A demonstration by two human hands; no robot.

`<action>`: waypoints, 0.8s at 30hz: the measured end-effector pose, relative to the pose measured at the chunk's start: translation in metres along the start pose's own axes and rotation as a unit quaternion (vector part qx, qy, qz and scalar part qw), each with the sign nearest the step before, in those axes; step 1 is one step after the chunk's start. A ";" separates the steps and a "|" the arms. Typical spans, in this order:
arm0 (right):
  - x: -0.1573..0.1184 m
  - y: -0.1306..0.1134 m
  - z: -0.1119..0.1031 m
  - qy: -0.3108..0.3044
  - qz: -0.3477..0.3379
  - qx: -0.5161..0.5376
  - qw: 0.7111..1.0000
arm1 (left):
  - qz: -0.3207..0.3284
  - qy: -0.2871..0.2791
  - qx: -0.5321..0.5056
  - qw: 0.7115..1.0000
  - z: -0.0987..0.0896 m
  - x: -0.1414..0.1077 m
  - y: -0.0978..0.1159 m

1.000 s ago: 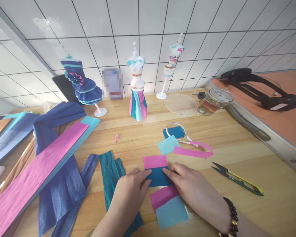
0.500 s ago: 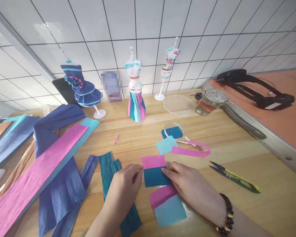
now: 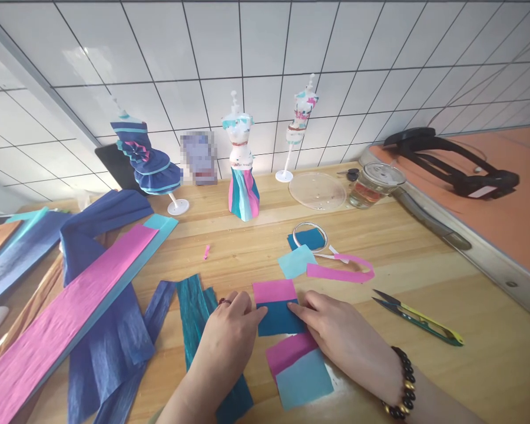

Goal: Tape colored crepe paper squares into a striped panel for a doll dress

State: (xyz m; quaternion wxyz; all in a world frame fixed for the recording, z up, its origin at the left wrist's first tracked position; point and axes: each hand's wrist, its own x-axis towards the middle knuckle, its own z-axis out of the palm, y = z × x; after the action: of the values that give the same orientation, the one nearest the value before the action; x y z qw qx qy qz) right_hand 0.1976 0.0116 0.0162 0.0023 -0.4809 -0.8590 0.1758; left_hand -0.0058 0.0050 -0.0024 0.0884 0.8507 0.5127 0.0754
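A dark teal piece (image 3: 279, 319) overlaps the lower part of a pink piece (image 3: 274, 290) on the wooden table. My left hand (image 3: 232, 324) is curled, its thumb resting on the teal piece's left edge. From the right, my right hand (image 3: 335, 327) presses a fingertip on the teal piece near its upper edge; its other fingers are bent. Just below lie a magenta piece (image 3: 287, 352) and a light blue piece (image 3: 304, 380), joined or overlapping. Teal crepe strips (image 3: 194, 306) pass beside and under my left forearm.
Thread snips (image 3: 417, 318) lie right. Behind are a tape roll (image 3: 295, 235), a light blue square (image 3: 294, 262), a pink strip (image 3: 335, 272), a clear jar (image 3: 371, 187) and mannequins (image 3: 242, 191). Long pink (image 3: 83, 288) and blue crepe sheets (image 3: 110, 330) cover the left.
My left hand has turned, and its thumb has moved right onto the teal piece. My right hand stays with its fingertip on that piece. The camera view has shifted slightly.
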 end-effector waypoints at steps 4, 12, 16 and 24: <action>0.000 0.001 0.000 0.002 0.003 0.010 1.000 | -0.003 0.005 -0.003 1.000 0.001 0.000 -0.001; -0.001 0.007 -0.002 0.040 -0.014 0.069 0.997 | -0.004 0.006 -0.015 1.000 0.004 -0.002 -0.001; -0.001 0.021 -0.003 0.145 0.031 0.068 0.987 | -0.002 0.018 -0.030 0.999 0.006 -0.002 -0.002; -0.001 0.071 -0.008 0.268 0.176 -0.041 0.946 | 0.002 0.020 -0.067 0.998 0.006 -0.003 -0.001</action>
State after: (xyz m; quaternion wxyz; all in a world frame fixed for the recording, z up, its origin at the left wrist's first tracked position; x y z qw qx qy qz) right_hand 0.2578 0.0471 0.0021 0.1817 -0.6535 -0.7348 0.0031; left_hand -0.0065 0.0022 -0.0089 0.1349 0.8419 0.5067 0.1273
